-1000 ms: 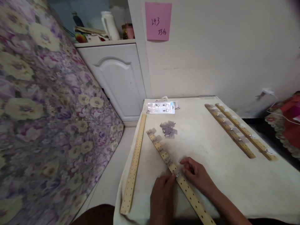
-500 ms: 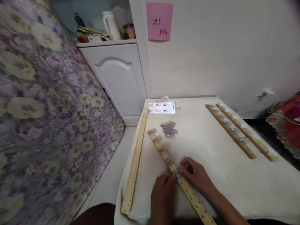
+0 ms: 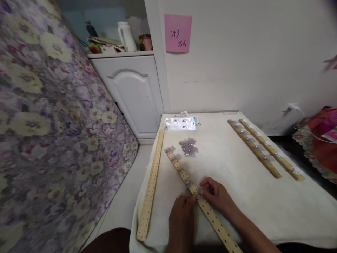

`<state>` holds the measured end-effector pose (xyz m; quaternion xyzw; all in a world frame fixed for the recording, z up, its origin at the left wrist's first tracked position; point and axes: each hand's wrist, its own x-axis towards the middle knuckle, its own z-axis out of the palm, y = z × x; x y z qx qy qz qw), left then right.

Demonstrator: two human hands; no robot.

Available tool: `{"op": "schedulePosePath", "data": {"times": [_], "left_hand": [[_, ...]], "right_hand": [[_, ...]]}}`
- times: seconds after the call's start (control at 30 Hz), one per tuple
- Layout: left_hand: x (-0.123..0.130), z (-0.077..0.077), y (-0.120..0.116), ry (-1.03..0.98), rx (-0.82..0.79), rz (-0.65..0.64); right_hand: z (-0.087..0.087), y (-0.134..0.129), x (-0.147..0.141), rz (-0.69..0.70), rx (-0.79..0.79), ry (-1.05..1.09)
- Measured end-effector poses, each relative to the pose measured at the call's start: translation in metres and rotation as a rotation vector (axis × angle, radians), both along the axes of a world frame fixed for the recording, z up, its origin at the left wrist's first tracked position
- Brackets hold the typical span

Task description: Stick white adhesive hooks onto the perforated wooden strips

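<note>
A perforated wooden strip (image 3: 214, 220) lies slantwise on the cloth-covered table, with several small metal clips on clear tabs along its far half. My left hand (image 3: 183, 218) is closed at the strip's left edge, fingertips against it. From the right, my right hand (image 3: 214, 193) pinches a small metal clip (image 3: 198, 196) on the strip, its fingers curled together. Beyond the hands sits a pile of clips with clear tabs (image 3: 188, 147). What my left fingertips grip, if anything, is too small to make out.
Another perforated strip (image 3: 150, 189) lies along the left edge. Two strips with clips (image 3: 252, 146) (image 3: 273, 151) lie at the right. Clear packaging (image 3: 179, 123) is at the far edge, near the white cabinet (image 3: 129, 95). A floral curtain (image 3: 60, 123) hangs at left.
The camera view has shifted slightly. Both hands remain at the same spot on the strip, with hardly any visible movement.
</note>
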<state>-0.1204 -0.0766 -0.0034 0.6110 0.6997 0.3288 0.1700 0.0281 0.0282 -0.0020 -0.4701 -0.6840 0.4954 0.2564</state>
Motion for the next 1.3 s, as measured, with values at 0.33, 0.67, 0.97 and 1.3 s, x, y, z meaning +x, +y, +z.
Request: {"op": "schedulePosePath", "data": {"times": [0.33, 0.67, 0.97, 1.3], "left_hand": [[-0.0024, -0.0004, -0.0007, 0.003, 0.082, -0.047], [-0.0021, -0.0027, -0.0026, 0.035, 0.080, -0.061], [0.0000, 0.0020, -0.0030, 0.082, 0.041, -0.061], [-0.0003, -0.0045, -0.0036, 0.153, 0.075, -0.065]], "right_hand": [[-0.0028, -0.0028, 0.0013, 0.012, 0.044, 0.080], [-0.0036, -0.0062, 0.0027, -0.002, -0.014, 0.148], [-0.0015, -0.0037, 0.0047, 0.026, -0.051, 0.149], [-0.0054, -0.0005, 0.0063, 0.064, -0.054, 0.159]]}}
